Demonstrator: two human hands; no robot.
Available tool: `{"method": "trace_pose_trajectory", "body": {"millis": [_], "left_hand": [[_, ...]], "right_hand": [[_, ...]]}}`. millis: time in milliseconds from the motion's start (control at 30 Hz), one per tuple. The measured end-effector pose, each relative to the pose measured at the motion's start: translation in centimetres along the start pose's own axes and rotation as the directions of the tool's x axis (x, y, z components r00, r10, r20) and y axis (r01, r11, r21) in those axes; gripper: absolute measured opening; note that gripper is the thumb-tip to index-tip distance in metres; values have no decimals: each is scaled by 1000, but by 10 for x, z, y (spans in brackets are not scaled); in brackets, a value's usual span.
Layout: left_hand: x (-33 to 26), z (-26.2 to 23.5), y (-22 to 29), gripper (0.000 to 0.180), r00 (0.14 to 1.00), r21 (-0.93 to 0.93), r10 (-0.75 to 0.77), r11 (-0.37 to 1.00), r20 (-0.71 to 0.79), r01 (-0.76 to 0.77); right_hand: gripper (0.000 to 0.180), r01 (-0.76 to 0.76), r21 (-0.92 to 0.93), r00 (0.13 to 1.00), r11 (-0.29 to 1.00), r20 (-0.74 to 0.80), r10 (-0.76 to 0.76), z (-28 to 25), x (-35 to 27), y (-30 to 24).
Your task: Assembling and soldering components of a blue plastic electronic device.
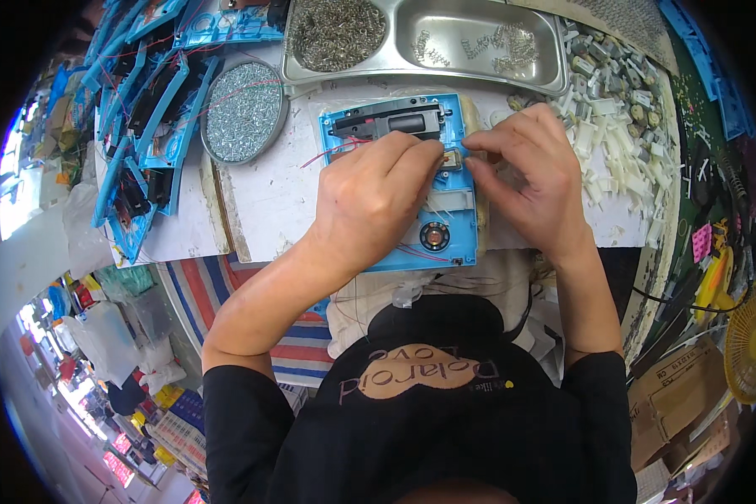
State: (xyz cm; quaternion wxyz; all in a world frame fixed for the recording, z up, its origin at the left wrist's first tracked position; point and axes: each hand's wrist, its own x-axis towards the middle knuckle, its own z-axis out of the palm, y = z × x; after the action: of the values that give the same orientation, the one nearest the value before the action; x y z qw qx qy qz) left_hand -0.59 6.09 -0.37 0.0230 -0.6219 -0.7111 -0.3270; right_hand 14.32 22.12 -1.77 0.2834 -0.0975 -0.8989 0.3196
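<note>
Left hand (pixel 376 197): fingers curled and pressed down on the middle of the blue plastic housing (pixel 403 181), fingertips meeting those of the other hand.
Right hand (pixel 529 176): fingers bent and pinching at a small part at the housing's right edge; what it pinches is too small to make out.
Housing: lies flat on the white work board (pixel 269 202), directly under both hands.
Already fitted: a black module (pixel 391 122) sits beyond the fingertips, a round speaker (pixel 434 237) near the wrists, and thin red wires (pixel 328 151) run past the left thumb.
In hand, by my judgement: seating a small piece at the spot between the fingertips.
Left to do: no cover is on the housing yet.
Stock: blue housings (pixel 143 126) piled left of the left hand, white plastic parts (pixel 622 143) right of the right hand, metal tray of springs (pixel 420 38) and round dish of screws (pixel 244 111) beyond.
</note>
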Motion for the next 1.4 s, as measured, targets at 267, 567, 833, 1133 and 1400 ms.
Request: {"method": "trace_pose_trajectory", "body": {"millis": [267, 567, 833, 1133, 1400], "left_hand": [[1, -5, -3, 20, 997, -176, -74, 982, 0, 73], [-3, -3, 0, 21, 997, -180, -70, 982, -15, 66], [-6, -10, -15, 14, 960, -385, -190, 918, -208, 98], [-28, -11, -17, 27, 991, -347, 1, 937, -132, -47], [-21, -12, -18, 29, 989, -357, 146, 922, -37, -150]], "right_hand": [[15, 53, 32, 998, 998, 33, -54, 9, 7, -1], [14, -38, 12, 998, 999, 54, 38, 8, 2, -15], [18, -53, 37, 998, 998, 22, 52, 7, -6, -18], [19, -108, 331, 989, 937, -60, 136, 25, -14, -20], [17, -95, 380, 993, 920, -23, 112, 19, -15, -12]]}}
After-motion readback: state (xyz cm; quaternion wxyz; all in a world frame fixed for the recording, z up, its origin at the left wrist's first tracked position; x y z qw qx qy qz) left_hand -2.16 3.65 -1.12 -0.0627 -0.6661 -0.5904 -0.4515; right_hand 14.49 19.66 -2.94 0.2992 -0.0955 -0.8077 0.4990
